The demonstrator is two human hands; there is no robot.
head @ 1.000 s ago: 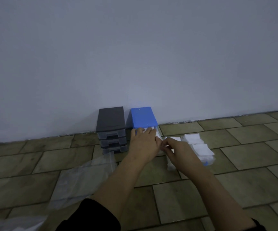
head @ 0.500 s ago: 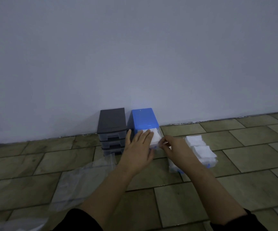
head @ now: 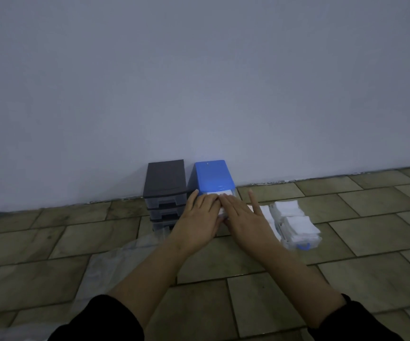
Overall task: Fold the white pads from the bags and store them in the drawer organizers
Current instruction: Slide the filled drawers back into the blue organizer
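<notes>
A blue drawer organizer [head: 212, 176] stands against the wall with its top drawer pulled out toward me, white pads [head: 224, 193] showing inside. My left hand [head: 199, 217] and my right hand [head: 242, 215] lie flat side by side on top of those pads, fingers straight, pressing down. A black drawer organizer [head: 165, 183] with clear drawers stands just left of the blue one. To the right, a removed clear drawer [head: 301, 243] with a blue handle sits on the floor, piled with folded white pads [head: 295, 221].
A crumpled clear plastic bag [head: 115, 264] lies on the tiled floor at the lower left, under my left forearm. The plain wall [head: 199, 82] rises directly behind the organizers.
My right hand let go of its pinch and flattened onto the pads in the blue organizer's drawer beside my left hand. Both hands shifted slightly toward the drawer.
</notes>
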